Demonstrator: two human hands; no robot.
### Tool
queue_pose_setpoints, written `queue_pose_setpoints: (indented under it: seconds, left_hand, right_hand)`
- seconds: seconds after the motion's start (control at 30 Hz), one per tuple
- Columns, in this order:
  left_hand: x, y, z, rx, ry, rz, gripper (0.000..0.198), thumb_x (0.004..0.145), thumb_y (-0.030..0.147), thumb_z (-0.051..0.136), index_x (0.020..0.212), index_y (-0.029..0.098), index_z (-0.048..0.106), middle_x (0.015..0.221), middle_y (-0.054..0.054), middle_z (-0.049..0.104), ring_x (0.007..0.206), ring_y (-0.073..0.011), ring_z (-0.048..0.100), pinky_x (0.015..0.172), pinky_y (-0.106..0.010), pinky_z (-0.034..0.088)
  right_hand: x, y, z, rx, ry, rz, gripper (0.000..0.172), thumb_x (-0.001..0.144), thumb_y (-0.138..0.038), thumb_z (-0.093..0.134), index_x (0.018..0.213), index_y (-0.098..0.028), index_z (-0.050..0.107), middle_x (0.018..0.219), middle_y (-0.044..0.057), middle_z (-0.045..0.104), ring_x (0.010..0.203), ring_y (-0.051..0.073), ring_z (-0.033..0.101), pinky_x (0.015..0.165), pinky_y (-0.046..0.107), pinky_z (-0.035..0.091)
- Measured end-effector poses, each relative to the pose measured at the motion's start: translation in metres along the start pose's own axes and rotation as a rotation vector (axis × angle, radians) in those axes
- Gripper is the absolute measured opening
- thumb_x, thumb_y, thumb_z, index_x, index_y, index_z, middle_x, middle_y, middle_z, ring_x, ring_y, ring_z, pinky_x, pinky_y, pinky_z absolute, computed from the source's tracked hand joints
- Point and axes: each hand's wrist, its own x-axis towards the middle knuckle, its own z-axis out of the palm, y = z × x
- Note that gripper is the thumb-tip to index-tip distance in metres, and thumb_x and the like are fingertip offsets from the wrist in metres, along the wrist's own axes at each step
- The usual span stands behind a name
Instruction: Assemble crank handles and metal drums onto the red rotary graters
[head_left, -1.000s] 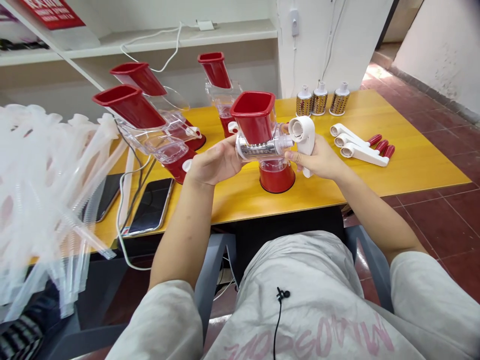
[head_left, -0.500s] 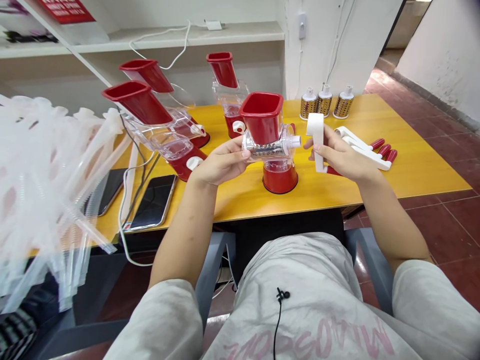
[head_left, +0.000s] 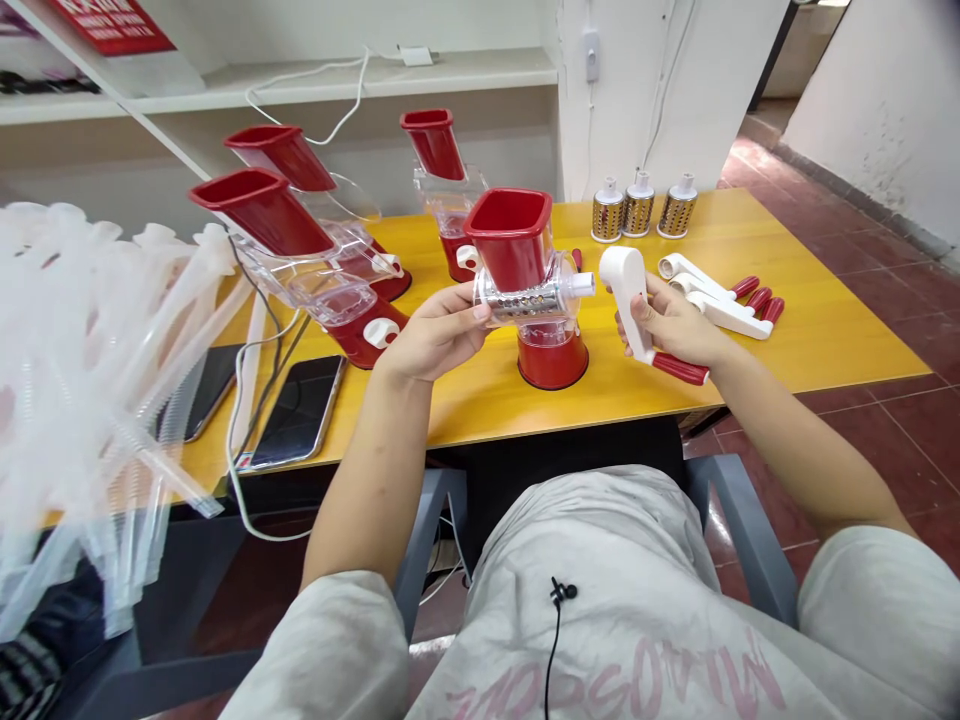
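A rotary grater [head_left: 553,357] with a red hopper and red base stands upright on the table in front of me. Inside its clear housing lies a metal grating drum [head_left: 534,301], whose white shaft sticks out to the right. My left hand [head_left: 442,330] grips the left end of the housing, thumb in front. Just right of the shaft, my right hand [head_left: 675,318] holds a white crank handle [head_left: 624,290] with a red grip. The crank's round head is beside the shaft, with a small gap between them.
More red graters [head_left: 364,325] stand to the left and behind. Several spare crank handles [head_left: 724,300] lie on the right, with three metal drums [head_left: 638,208] behind them. Two phones, one black phone [head_left: 300,410] nearer, and a pile of clear plastic tubes [head_left: 112,400] occupy the left.
My right hand has turned the crank handle, so its broad face and red grip now show. The left hand keeps its hold on the grater. The whole view has shifted slightly.
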Motion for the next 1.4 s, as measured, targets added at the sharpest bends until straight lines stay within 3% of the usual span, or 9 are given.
queue_pose_setpoints:
  seconds: [0.1,0.2,0.47,0.63,1.0,1.2,1.4]
  left_hand:
    - [0.000,0.001,0.002,0.006,0.008,0.010,0.045,0.084,0.050,0.109,0.112,0.019,0.094,0.123,-0.018,0.093,0.130,-0.0404,0.088,0.120,-0.057,0.072]
    - [-0.001,0.002,0.004,0.002,0.039,0.024,0.049,0.081,0.048,0.111,0.116,0.019,0.093,0.124,-0.017,0.093,0.130,-0.0390,0.088,0.118,-0.053,0.073]
    - [-0.004,0.003,0.013,-0.015,0.102,0.048,0.048,0.081,0.049,0.112,0.111,0.018,0.090,0.117,-0.015,0.093,0.129,-0.0362,0.089,0.114,-0.045,0.074]
    - [-0.004,0.001,0.015,-0.028,0.125,0.065,0.048,0.080,0.048,0.112,0.112,0.018,0.090,0.117,-0.013,0.093,0.127,-0.0340,0.089,0.112,-0.042,0.074]
    - [-0.004,-0.002,0.015,-0.063,0.117,0.043,0.049,0.079,0.050,0.113,0.109,0.019,0.089,0.114,-0.013,0.092,0.125,-0.0336,0.089,0.120,-0.046,0.071]
    - [-0.005,-0.003,0.014,-0.004,0.111,0.068,0.047,0.083,0.055,0.110,0.110,0.022,0.090,0.116,-0.012,0.093,0.125,-0.0329,0.088,0.114,-0.043,0.072]
    - [-0.010,-0.003,0.015,0.034,0.103,0.090,0.048,0.085,0.056,0.108,0.115,0.023,0.091,0.118,-0.011,0.093,0.129,-0.0339,0.088,0.115,-0.044,0.071]
  right_hand:
    - [-0.006,0.009,0.010,0.187,-0.044,0.055,0.077,0.094,-0.086,0.089,0.137,-0.029,0.060,0.093,0.000,0.077,0.084,0.021,0.077,0.071,0.032,0.063]
    - [-0.008,0.014,0.016,0.302,-0.066,0.037,0.069,0.096,-0.077,0.093,0.129,-0.027,0.061,0.093,0.001,0.077,0.078,0.019,0.072,0.071,0.032,0.061]
    - [-0.011,0.012,0.023,0.380,-0.112,-0.065,0.060,0.097,-0.063,0.094,0.131,-0.032,0.055,0.090,-0.002,0.071,0.074,0.019,0.065,0.070,0.035,0.059]
    - [-0.006,0.012,0.026,0.440,-0.186,-0.045,0.060,0.098,-0.059,0.092,0.134,-0.033,0.051,0.087,-0.005,0.069,0.067,0.017,0.060,0.067,0.033,0.055]
    - [0.003,0.016,0.033,0.500,-0.235,0.143,0.060,0.091,-0.067,0.089,0.124,-0.035,0.050,0.083,-0.006,0.055,0.061,0.014,0.041,0.063,0.031,0.044]
    - [0.000,0.019,0.037,0.542,-0.274,0.117,0.057,0.092,-0.068,0.089,0.116,-0.033,0.051,0.081,-0.007,0.051,0.057,0.012,0.033,0.056,0.027,0.040]
    - [-0.006,0.007,0.037,0.458,-0.241,0.145,0.059,0.094,-0.068,0.087,0.131,-0.037,0.053,0.083,-0.007,0.056,0.060,0.013,0.044,0.062,0.030,0.046]
